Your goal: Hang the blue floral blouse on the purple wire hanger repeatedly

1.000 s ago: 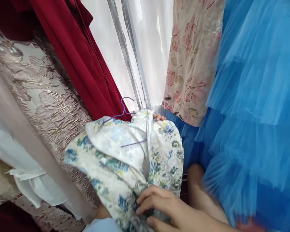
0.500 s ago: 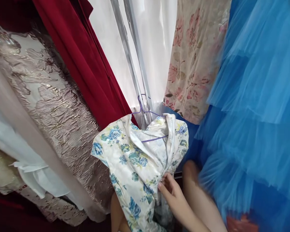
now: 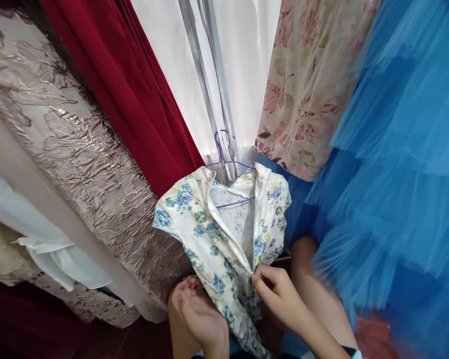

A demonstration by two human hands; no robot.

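A white floral dress (image 3: 205, 232) with blue roses hangs on a purple wire hanger (image 3: 221, 158), its zipped opening spread into a V. At the bottom of that V, my right hand (image 3: 280, 291) is closed in a pinch on the zipper (image 3: 252, 271); the small pull is covered by the fingertips. My left hand (image 3: 202, 314) rests beside the dress's left edge, palm up and fingers loosely bent, with nothing visible in it. Whether it touches the cloth I cannot tell.
Grey metal poles (image 3: 209, 75) rise behind the hanger. To the left hang a red garment (image 3: 134, 99) and a pinkish brocade one (image 3: 93, 164). A pink-flowered garment (image 3: 303, 99) and a blue tulle dress (image 3: 407, 174) hang on the right. My bare knees flank the dress.
My left hand has come into view at the dress's left side. The dress and hanger sit slightly higher in view, and the opening's edges are straighter. My right hand still pinches at its lower end.
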